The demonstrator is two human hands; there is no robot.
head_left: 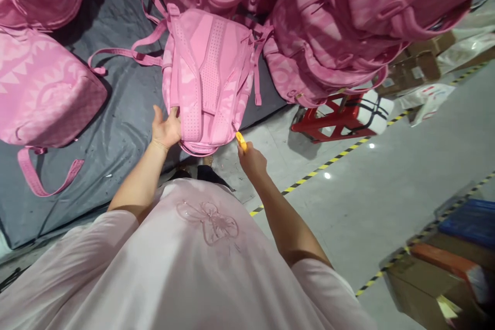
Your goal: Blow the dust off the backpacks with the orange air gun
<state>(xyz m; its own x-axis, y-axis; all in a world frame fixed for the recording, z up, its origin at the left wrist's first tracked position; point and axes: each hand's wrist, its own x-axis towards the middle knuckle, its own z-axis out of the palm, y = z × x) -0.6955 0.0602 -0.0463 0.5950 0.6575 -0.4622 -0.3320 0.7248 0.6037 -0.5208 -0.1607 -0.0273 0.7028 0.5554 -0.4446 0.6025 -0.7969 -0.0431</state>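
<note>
A pink camouflage backpack (211, 72) lies in front of me with its padded back panel and shoulder straps facing up, its near end by the table edge. My left hand (167, 129) is at its lower left side, palm turned up and thumb sticking out; the fingers hook in at the bag's edge beside the strap, partly hidden. My right hand (252, 161) is closed around small yellow-handled thread snips (241, 141). Their dark tip points at the lower right corner of the backpack, touching or very close to it.
More pink backpacks (328, 36) are piled behind and to the right; another pink bag (50, 87) lies left on the grey-covered table (127, 93). A red stool (328, 118) stands on the floor at right. Cardboard boxes (421, 283) lie beyond striped floor tape (325, 166).
</note>
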